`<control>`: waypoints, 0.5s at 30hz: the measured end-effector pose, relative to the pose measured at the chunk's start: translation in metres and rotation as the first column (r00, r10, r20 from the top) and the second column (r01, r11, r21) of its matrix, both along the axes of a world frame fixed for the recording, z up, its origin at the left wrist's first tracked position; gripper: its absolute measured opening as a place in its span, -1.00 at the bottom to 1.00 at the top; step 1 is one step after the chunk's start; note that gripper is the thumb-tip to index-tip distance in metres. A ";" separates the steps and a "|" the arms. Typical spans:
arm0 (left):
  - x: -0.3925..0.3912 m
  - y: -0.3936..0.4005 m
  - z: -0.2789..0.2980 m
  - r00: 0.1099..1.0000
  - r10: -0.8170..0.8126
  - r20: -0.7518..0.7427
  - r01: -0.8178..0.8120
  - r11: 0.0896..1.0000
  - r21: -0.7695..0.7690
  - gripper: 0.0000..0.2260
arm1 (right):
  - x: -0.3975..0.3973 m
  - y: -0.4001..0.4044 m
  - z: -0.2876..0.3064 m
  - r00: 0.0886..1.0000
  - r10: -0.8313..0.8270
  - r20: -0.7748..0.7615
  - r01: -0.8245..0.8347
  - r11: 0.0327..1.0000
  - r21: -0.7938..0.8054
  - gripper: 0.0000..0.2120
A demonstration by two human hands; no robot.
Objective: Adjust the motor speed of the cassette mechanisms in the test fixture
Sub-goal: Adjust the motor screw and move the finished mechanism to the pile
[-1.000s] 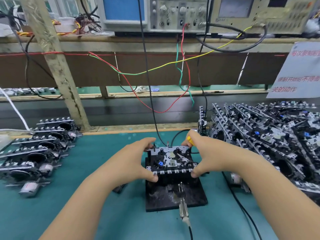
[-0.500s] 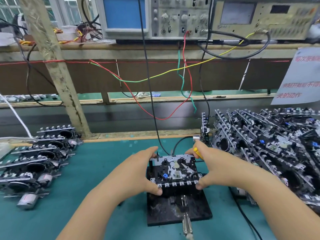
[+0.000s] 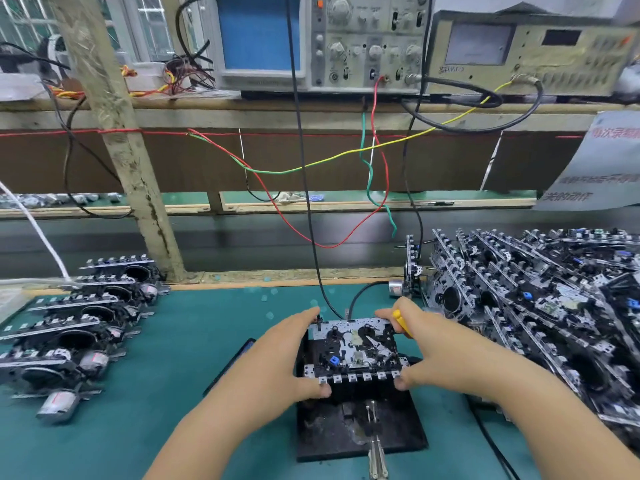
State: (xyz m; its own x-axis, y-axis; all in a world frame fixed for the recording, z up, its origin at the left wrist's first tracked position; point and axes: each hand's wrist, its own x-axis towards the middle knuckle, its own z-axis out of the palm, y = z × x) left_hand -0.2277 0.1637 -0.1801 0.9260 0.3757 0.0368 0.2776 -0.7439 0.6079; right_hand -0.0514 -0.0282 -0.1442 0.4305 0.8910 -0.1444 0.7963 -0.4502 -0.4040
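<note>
A cassette mechanism point(image 3: 353, 351) sits on the black test fixture point(image 3: 360, 427) in the middle of the green mat. My left hand point(image 3: 280, 358) grips its left side, thumb on the front key row and fingers over the back edge. My right hand point(image 3: 433, 355) grips the right side the same way, with a yellow screwdriver point(image 3: 401, 322) tucked between its fingers. Black cables run from the back of the mechanism up to the instruments.
A row of cassette mechanisms point(image 3: 69, 341) lies at the left; a large pile of them point(image 3: 540, 306) fills the right. An oscilloscope point(image 3: 311, 39) and a test meter point(image 3: 530, 46) stand on the shelf behind. A clamp lever point(image 3: 375, 452) juts from the fixture's front.
Both hands keep the same hold on the mechanism. The view has tilted up slightly, so everything sits lower in the frame.
</note>
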 end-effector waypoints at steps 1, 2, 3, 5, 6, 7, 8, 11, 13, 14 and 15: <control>-0.002 -0.003 -0.001 1.000 0.003 0.017 -0.003 1.000 0.004 -0.07 | -0.003 -0.002 0.001 1.000 0.000 -0.008 0.000 1.000 -0.010 -0.49; -0.005 -0.006 -0.003 0.999 0.002 0.034 -0.003 1.000 0.023 -0.10 | -0.006 -0.004 0.002 1.000 0.002 -0.017 -0.003 1.000 -0.011 -0.52; -0.009 -0.010 -0.004 0.998 -0.003 0.057 0.000 0.998 0.059 -0.14 | -0.009 -0.007 0.003 1.000 0.005 -0.023 -0.004 1.000 0.012 -0.56; -0.018 -0.019 -0.005 0.990 -0.020 0.141 0.002 0.992 0.122 -0.26 | -0.018 -0.014 0.007 0.998 -0.006 -0.056 0.014 0.991 0.137 -0.59; -0.022 -0.025 -0.004 0.978 -0.023 0.209 -0.003 0.992 0.127 -0.34 | -0.024 -0.017 0.011 0.995 -0.011 -0.097 0.032 0.976 0.216 -0.61; -0.027 -0.031 -0.004 0.960 -0.022 0.279 -0.011 0.993 0.115 -0.41 | -0.030 -0.019 0.015 0.988 -0.010 -0.151 0.053 0.957 0.285 -0.65; -0.030 -0.036 -0.004 0.944 -0.019 0.330 -0.018 0.994 0.108 -0.47 | -0.036 -0.020 0.018 0.980 -0.008 -0.200 0.076 0.939 0.336 -0.68; -0.030 -0.044 -0.005 0.952 0.004 0.306 -0.053 0.987 0.150 -0.49 | -0.048 -0.015 0.018 0.982 -0.041 -0.187 0.106 0.931 0.351 -0.70; -0.029 -0.040 -0.008 0.963 0.047 0.264 -0.096 0.979 0.178 -0.46 | -0.051 -0.010 0.015 0.991 -0.084 -0.104 0.113 0.942 0.316 -0.68; -0.029 -0.038 -0.010 0.967 0.070 0.246 -0.116 0.977 0.179 -0.44 | -0.051 -0.009 0.013 0.991 -0.098 -0.087 0.121 0.939 0.322 -0.67; -0.028 -0.036 -0.012 0.970 0.088 0.228 -0.128 0.977 0.168 -0.43 | -0.052 -0.007 0.012 0.991 -0.105 -0.082 0.126 0.937 0.327 -0.68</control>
State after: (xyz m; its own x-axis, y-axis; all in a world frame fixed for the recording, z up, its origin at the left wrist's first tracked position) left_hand -0.2559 0.1274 -0.1926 0.8424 0.4412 0.3094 0.2381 -0.8197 0.5209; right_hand -0.1036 -0.0356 -0.1323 0.5327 0.8377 0.1204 0.7153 -0.3697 -0.5930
